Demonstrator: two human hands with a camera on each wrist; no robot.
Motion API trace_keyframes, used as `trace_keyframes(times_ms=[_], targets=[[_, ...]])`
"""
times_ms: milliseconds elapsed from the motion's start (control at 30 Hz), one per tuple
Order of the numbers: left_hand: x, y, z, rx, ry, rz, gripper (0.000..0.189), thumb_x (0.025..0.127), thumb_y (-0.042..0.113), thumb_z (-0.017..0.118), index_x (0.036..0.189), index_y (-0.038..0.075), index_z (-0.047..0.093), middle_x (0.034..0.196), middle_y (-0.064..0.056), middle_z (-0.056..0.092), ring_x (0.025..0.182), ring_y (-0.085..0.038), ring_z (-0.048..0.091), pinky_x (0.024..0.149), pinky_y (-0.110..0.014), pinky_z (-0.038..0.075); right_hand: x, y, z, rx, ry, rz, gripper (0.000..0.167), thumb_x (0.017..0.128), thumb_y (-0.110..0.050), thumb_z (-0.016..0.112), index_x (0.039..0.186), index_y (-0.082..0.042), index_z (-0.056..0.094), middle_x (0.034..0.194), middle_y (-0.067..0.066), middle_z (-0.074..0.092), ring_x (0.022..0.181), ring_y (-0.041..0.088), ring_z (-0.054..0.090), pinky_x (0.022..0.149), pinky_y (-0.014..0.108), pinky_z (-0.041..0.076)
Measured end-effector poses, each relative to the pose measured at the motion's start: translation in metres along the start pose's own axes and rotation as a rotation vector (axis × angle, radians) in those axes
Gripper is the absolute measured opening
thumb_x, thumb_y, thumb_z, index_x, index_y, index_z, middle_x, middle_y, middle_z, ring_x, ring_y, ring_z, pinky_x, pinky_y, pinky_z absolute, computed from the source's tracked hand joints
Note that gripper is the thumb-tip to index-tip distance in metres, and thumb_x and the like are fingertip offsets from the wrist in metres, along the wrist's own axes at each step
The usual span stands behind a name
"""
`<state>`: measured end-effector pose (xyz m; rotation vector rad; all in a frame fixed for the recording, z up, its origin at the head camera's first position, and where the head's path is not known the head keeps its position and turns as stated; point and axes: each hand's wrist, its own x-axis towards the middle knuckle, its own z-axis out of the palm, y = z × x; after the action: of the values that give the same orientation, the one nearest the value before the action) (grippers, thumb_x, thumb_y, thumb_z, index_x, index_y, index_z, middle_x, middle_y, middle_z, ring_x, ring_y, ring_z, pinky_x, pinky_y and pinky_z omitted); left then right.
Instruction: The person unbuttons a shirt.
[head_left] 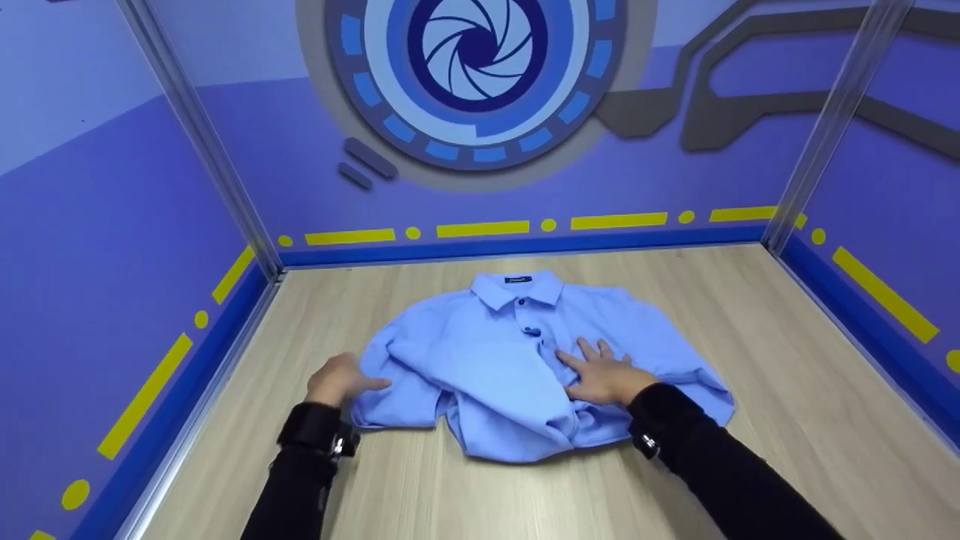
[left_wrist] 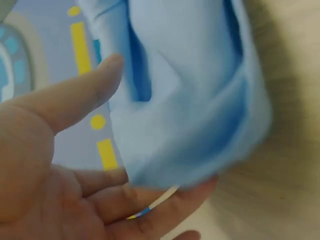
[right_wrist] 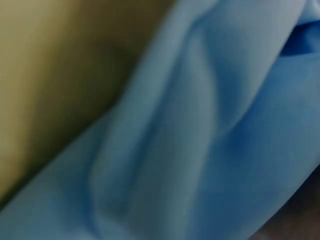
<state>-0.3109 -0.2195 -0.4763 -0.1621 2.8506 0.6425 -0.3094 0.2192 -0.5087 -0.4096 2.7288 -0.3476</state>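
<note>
A light blue collared shirt (head_left: 487, 360) lies front up on the table, its collar (head_left: 491, 291) at the far side and its lower part bunched in folds. My right hand (head_left: 604, 376) rests on the shirt right of the button placket, fingers spread. At the left sleeve edge is my left hand (head_left: 341, 379), thumb stretched over the cloth. In the left wrist view, the thumb and fingers of the left hand (left_wrist: 60, 150) stand apart, fingertips right at the sleeve's edge (left_wrist: 185, 145). Blue folds (right_wrist: 200, 125) fill most of the right wrist view, where little of the hand shows.
The wood-grain table (head_left: 810, 420) is bordered by a purple back wall (head_left: 465, 206) and side walls (head_left: 97, 247) with yellow marks. Metal posts (head_left: 202, 127) stand at the back corners. Both forearms, in black sleeves and wrist bands, reach in from the near side.
</note>
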Motion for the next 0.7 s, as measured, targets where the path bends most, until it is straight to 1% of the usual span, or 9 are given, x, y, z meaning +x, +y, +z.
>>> trace_keyframes(times_ms=[67, 133, 200, 333, 400, 467, 533, 600, 700], targets=[[-0.007, -0.009, 0.000, -0.063, -0.025, 0.027, 0.061, 0.077, 0.044, 0.086, 0.097, -0.006, 0.059, 0.090, -0.013, 0.059, 0.079, -0.026, 0.056, 0.070, -0.042, 0.051, 0.003, 0.000, -0.001, 0.000, -0.023, 0.027, 0.079, 0.093, -0.060, 0.051, 0.160, -0.027, 0.025, 0.166, 0.020, 0.006, 0.147, 0.055, 0.000, 0.105, 0.081, 0.005], [-0.011, -0.017, 0.001, -0.130, -0.060, 0.049, 0.055, 0.076, 0.039, 0.088, 0.092, -0.006, 0.060, 0.084, -0.010, 0.057, 0.078, -0.026, 0.057, 0.070, -0.041, 0.051, 0.005, 0.002, -0.005, 0.016, -0.045, 0.043, 0.079, 0.093, -0.055, 0.053, 0.161, -0.027, 0.023, 0.166, 0.020, 0.003, 0.147, 0.054, -0.002, 0.105, 0.081, 0.003], [-0.014, -0.025, 0.004, -0.181, -0.095, 0.078, 0.051, 0.075, 0.034, 0.090, 0.092, -0.006, 0.064, 0.085, -0.009, 0.060, 0.080, -0.025, 0.058, 0.072, -0.040, 0.051, 0.009, 0.005, -0.008, 0.035, -0.053, 0.058, 0.080, 0.093, -0.052, 0.054, 0.161, -0.027, 0.022, 0.166, 0.020, 0.002, 0.147, 0.053, -0.004, 0.106, 0.080, 0.002], [-0.015, -0.035, 0.012, -0.233, -0.154, 0.167, 0.032, 0.074, 0.021, 0.091, 0.088, 0.001, 0.070, 0.085, -0.004, 0.065, 0.081, -0.019, 0.059, 0.074, -0.035, 0.050, 0.014, 0.010, -0.012, 0.067, -0.044, 0.088, 0.079, 0.093, -0.045, 0.055, 0.161, -0.026, 0.020, 0.166, 0.021, -0.001, 0.148, 0.052, -0.007, 0.107, 0.080, -0.001], [-0.014, -0.035, 0.017, -0.264, -0.130, 0.209, 0.025, 0.078, 0.017, 0.088, 0.087, 0.001, 0.071, 0.083, -0.005, 0.067, 0.079, -0.018, 0.060, 0.071, -0.033, 0.049, 0.015, 0.011, -0.013, 0.062, -0.048, 0.105, 0.078, 0.094, -0.042, 0.053, 0.162, -0.026, 0.016, 0.166, 0.020, -0.003, 0.148, 0.051, -0.009, 0.107, 0.079, -0.002], [-0.012, -0.034, 0.023, -0.307, -0.053, 0.237, 0.020, 0.081, 0.015, 0.085, 0.090, 0.000, 0.074, 0.085, -0.007, 0.069, 0.080, -0.018, 0.062, 0.072, -0.032, 0.050, 0.015, 0.012, -0.012, 0.056, -0.053, 0.110, 0.078, 0.095, -0.038, 0.051, 0.162, -0.025, 0.013, 0.166, 0.020, -0.006, 0.147, 0.051, -0.011, 0.106, 0.079, -0.004], [-0.011, -0.029, 0.026, -0.353, 0.032, 0.252, 0.023, 0.082, 0.015, 0.084, 0.097, 0.000, 0.075, 0.090, -0.009, 0.069, 0.083, -0.021, 0.063, 0.073, -0.034, 0.052, 0.015, 0.012, -0.011, 0.052, -0.052, 0.109, 0.077, 0.096, -0.035, 0.049, 0.162, -0.025, 0.012, 0.166, 0.020, -0.007, 0.147, 0.051, -0.012, 0.106, 0.079, -0.006], [-0.009, -0.024, 0.029, -0.382, 0.096, 0.253, 0.024, 0.083, 0.015, 0.083, 0.101, 0.000, 0.075, 0.093, -0.010, 0.071, 0.086, -0.022, 0.065, 0.076, -0.036, 0.053, 0.014, 0.012, -0.009, 0.045, -0.048, 0.106, 0.076, 0.096, -0.033, 0.049, 0.162, -0.025, 0.011, 0.166, 0.019, -0.007, 0.148, 0.050, -0.012, 0.107, 0.078, -0.007], [-0.005, -0.017, 0.033, -0.380, 0.143, 0.274, 0.020, 0.086, 0.015, 0.081, 0.098, 0.001, 0.074, 0.094, -0.008, 0.071, 0.088, -0.022, 0.065, 0.080, -0.037, 0.052, 0.012, 0.012, -0.007, 0.038, -0.036, 0.094, 0.075, 0.098, -0.033, 0.049, 0.162, -0.024, 0.012, 0.166, 0.019, -0.005, 0.148, 0.050, -0.010, 0.107, 0.078, -0.006]])
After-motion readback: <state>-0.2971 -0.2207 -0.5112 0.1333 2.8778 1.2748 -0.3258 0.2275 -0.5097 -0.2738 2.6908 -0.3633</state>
